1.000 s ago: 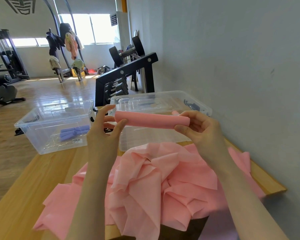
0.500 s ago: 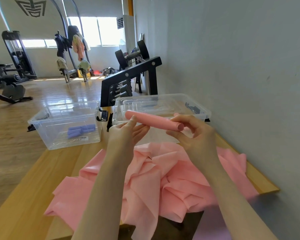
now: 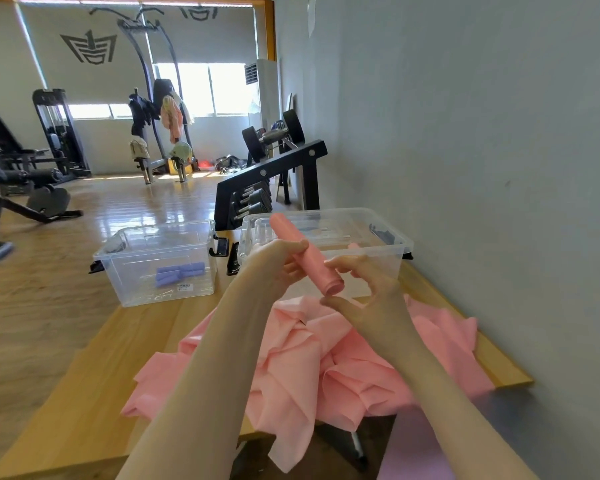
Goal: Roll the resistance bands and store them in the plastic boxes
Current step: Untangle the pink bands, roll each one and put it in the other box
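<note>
A tightly rolled pink resistance band (image 3: 303, 256) is held in the air above the light wooden worktop (image 3: 84, 393), slanting from its far end over the right box down to its near end, which faces the camera. The left hand (image 3: 276, 261) has its grip closed round the middle of the roll, fingers curled over the top. The right hand (image 3: 364, 289) is at the near end: its curled forefinger touches the upper side of the roll and its thumb lies just under the open end — whether this grip truly pinches the roll or only steadies it cannot be told.

Below both forearms, a heap of loose pink resistance bands (image 3: 326, 358) lies crumpled across the near right part of the worktop, one fold hanging over the near edge.

At the far side of the worktop stand two clear plastic storage boxes side by side, apart from each other. The left clear box (image 3: 118, 258) holds several small rolled purple bands (image 3: 179, 273) on its floor. The right clear box (image 3: 400, 245) stands near the grey wall (image 3: 482, 168) — the roll's far end shows in front of its near left rim.

Farther off are a black dumbbell rack (image 3: 274, 174) by the wall and a wooden gym floor (image 3: 32, 306) on the left.
</note>
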